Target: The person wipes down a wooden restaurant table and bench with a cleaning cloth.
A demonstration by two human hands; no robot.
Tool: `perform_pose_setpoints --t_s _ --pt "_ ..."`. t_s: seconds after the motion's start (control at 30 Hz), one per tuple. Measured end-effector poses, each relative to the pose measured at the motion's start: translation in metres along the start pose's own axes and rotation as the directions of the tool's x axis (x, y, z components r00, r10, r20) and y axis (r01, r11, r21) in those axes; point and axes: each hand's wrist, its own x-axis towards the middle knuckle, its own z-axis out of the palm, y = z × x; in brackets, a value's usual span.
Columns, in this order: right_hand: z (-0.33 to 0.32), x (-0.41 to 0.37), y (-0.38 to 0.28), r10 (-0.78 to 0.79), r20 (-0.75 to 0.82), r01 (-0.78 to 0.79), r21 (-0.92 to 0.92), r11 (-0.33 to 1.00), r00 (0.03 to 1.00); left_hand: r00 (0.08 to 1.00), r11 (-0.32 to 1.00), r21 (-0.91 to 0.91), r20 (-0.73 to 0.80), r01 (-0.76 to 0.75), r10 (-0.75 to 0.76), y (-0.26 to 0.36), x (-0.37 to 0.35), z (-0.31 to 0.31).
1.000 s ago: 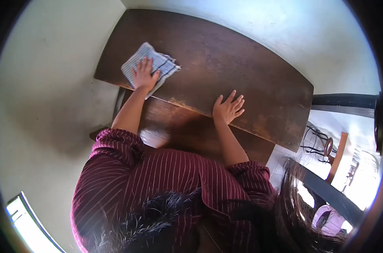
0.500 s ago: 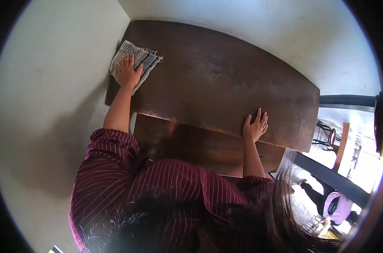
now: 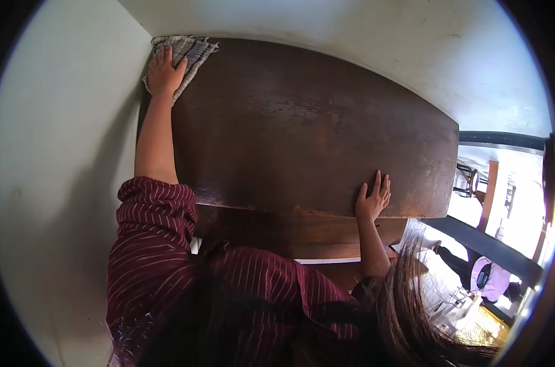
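Note:
A checkered cloth [image 3: 195, 51] lies in the far left corner of the dark brown wooden tabletop [image 3: 289, 140]. My left hand [image 3: 166, 78] presses flat on this cloth, fingers stretched out and thumb apart. Part of the cloth is hidden under the palm. Near the front edge, toward the right end of the tabletop, my right hand [image 3: 373, 199] rests flat on bare wood with its fingers spread and nothing in it. The wood surface looks worn, with scuffed patches in the middle and along the front edge.
Pale walls [image 3: 63, 153] border the table on the left and at the back. Below the front edge is a lower wooden surface [image 3: 277, 232]. Off to the right are a dark rail [image 3: 494, 248], a wooden post [image 3: 489, 196] and a person in lilac clothing [image 3: 494, 281].
My left hand has slid away from me with the cloth, up into the far left corner. The right hand stays at the front edge. My view has shifted slightly.

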Motion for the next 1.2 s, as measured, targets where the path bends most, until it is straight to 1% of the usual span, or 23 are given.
perform_pose_setpoints --t_s 0.1,0.17,0.2,0.23,0.27,0.3,0.33,0.37,0.4,0.43,0.53,0.63,0.7,0.77,0.8,0.87,0.9,0.93,1.0,1.03,1.1,1.13,1.2 --pt "0.001 0.000 0.000 -0.013 -0.011 0.013 0.007 1.000 1.000 0.974 0.974 0.045 0.007 0.224 -0.225 0.038 0.002 -0.019" --pt "0.001 -0.001 0.000 -0.012 -0.002 0.012 -0.008 1.000 1.000 0.973 0.974 0.008 0.042 0.226 -0.226 0.085 -0.006 -0.026" --pt "0.000 0.000 0.000 -0.017 -0.001 0.017 -0.016 1.000 1.000 0.991 0.979 -0.167 -0.040 0.118 -0.127 0.113 -0.014 -0.022" --pt "-0.001 0.001 -0.001 -0.018 -0.004 0.018 -0.022 1.000 1.000 1.000 0.984 -0.176 0.014 0.019 -0.017 0.150 -0.023 -0.035" --pt "-0.001 0.000 -0.002 -0.013 -0.005 0.013 -0.031 0.999 1.000 0.996 0.923 -0.373 -0.040 -0.094 0.085 0.188 -0.039 -0.033" --pt "-0.002 0.000 -0.003 -0.008 -0.008 0.008 -0.039 0.999 1.000 0.977 0.902 -0.379 -0.031 -0.207 0.212 0.227 -0.055 -0.043" --pt "-0.002 0.000 -0.004 -0.009 -0.012 0.008 -0.045 0.999 1.000 0.928 0.848 -0.378 -0.192 -0.370 0.319 0.265 -0.076 -0.038" --pt "-0.004 0.000 -0.006 -0.013 -0.008 0.013 -0.033 0.999 1.000 0.878 0.730 -0.510 -0.124 -0.456 0.462 0.296 -0.093 -0.048" --pt "-0.004 0.000 -0.005 -0.014 -0.009 0.014 -0.021 1.000 1.000 0.807 0.682 -0.445 -0.200 -0.580 0.556 0.325 -0.115 -0.052" --pt "-0.005 0.000 -0.006 -0.015 -0.004 0.015 -0.023 1.000 1.000 0.704 0.613 -0.416 -0.102 -0.672 0.702 0.350 -0.132 -0.060" --pt "-0.005 0.000 -0.006 -0.003 -0.007 0.003 -0.019 1.000 1.000 0.557 0.471 -0.399 -0.131 -0.787 0.820 0.388 -0.169 -0.058" --pt "-0.004 0.000 -0.005 0.008 -0.004 -0.008 0.006 1.000 1.000 0.535 0.439 -0.430 -0.127 -0.789 0.836 0.381 -0.154 -0.052" --pt "-0.006 -0.001 -0.006 -0.001 -0.012 0.001 0.026 1.000 1.000 0.613 0.502 -0.455 -0.130 -0.735 0.780 0.354 -0.127 -0.059" --pt "-0.003 0.000 -0.005 0.009 -0.013 -0.009 0.038 0.999 1.000 0.760 0.629 -0.499 -0.096 -0.596 0.643 0.314 -0.098 -0.049" --pt "-0.003 -0.001 -0.005 0.004 -0.014 -0.003 0.044 0.999 1.000 0.834 0.745 -0.410 -0.075 -0.526 0.547 0.290 -0.087 -0.049" --pt "-0.004 -0.001 -0.005 0.009 -0.009 -0.008 0.050 0.999 1.000 0.925 0.890 -0.252 -0.088 -0.379 0.369 0.231 -0.066 -0.043" --pt "-0.003 0.000 -0.006 0.012 -0.005 -0.011 0.045 0.999 1.000 0.966 0.953 -0.183 0.048 -0.243 0.255 0.200 -0.057 -0.047" --pt "-0.002 0.000 -0.005 0.011 -0.008 -0.011 0.060 0.998 1.000 0.989 0.970 -0.190 -0.012 -0.150 0.150 0.165 -0.049 -0.032" --pt "0.000 0.000 -0.004 0.014 -0.023 -0.013 0.062 0.998 1.000 0.998 0.990 -0.124 0.005 0.071 -0.070 0.102 -0.043 -0.015" --pt "0.001 -0.001 -0.005 0.026 -0.022 -0.024 0.075 0.997 0.999 0.998 0.992 -0.114 -0.003 0.058 -0.059 0.101 -0.048 -0.019" --pt "-0.002 0.001 -0.006 0.023 -0.008 -0.023 0.059 0.998 1.000 0.942 0.944 0.044 0.063 0.327 -0.329 0.102 -0.059 -0.029" --pt "-0.003 0.000 -0.006 0.028 -0.014 -0.027 0.063 0.998 1.000 0.944 0.946 0.041 0.057 0.322 -0.324 0.114 -0.062 -0.036" --pt "-0.005 0.000 -0.007 0.033 -0.008 -0.032 0.080 0.996 0.999 0.967 0.979 0.067 0.156 0.192 -0.201 0.157 -0.073 -0.053"
